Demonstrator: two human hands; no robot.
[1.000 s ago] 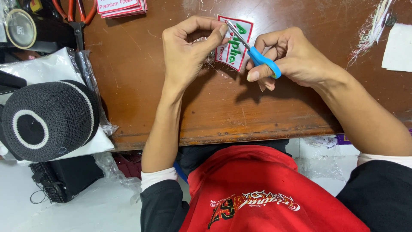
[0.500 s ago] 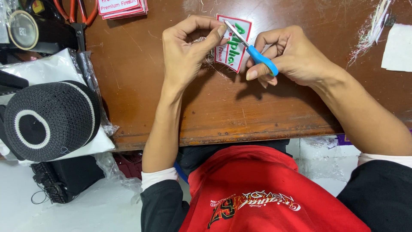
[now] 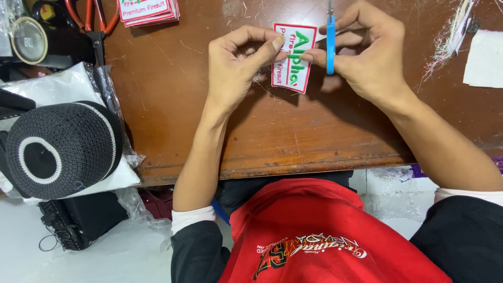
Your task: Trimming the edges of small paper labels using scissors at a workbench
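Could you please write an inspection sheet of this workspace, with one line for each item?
Surface: brown wooden table, scratched, with loose thread bits.
Job's things: white embroidered patch with red border, held over the table; blue-handled snips.
Clutter: stack of similar patches at the top edge; orange-handled scissors; thread scraps; white cloth piece; black knitted cap on a plastic bag, left of the table.
Grippers: left hand pinches the patch's left edge; right hand holds the snips and touches the patch's right side.
Cables: thin black cord by the dark box on the floor.
Surroundings: light floor; no other person seen.
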